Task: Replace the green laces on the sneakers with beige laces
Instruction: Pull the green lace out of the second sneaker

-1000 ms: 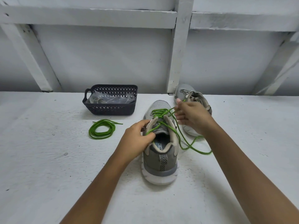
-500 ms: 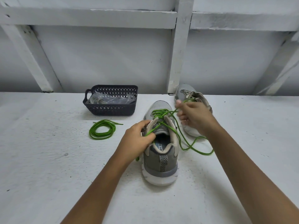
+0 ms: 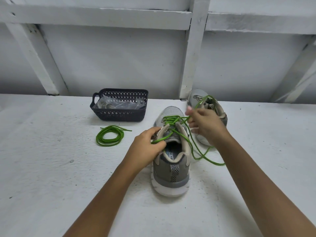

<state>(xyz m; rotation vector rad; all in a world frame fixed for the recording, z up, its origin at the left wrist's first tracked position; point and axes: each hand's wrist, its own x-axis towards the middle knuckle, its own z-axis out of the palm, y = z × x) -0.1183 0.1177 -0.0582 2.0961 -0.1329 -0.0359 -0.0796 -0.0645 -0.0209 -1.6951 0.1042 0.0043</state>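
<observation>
Head view is showing a grey mesh sneaker [image 3: 171, 168] standing near the middle of the white worktop [image 3: 51, 168], heel toward the front edge and toe toward the back edge. The left hand [image 3: 147, 149] is gripping its left eyelet flap, fingers curled over the collar, with the thumb pressing down one strand of the thin green cord lace [image 3: 172, 119]. The right hand [image 3: 207, 128] is hovering beside the toe end, blurred, its fingertips seemingly pinching a raised loop of that lace. Loose lengths are trailing onto the worktop right of the shoe.

A second grey sneaker [image 3: 196, 98] is sitting at the back edge, its lacing hard to make out. A coiled green lace [image 3: 110, 136] is lying just in front of a dark lattice plastic basket [image 3: 119, 115] at the back edge, which is holding bagged beige laces [image 3: 104, 105].

The lace is looking light, limp and smooth, so it is probably sliding easily yet snagging where the crossings bunch. Pinching close to an eyelet and drawing out one crossing at a time is seeming wisest, while pinning the light, soft shoe by its firmer collar.
</observation>
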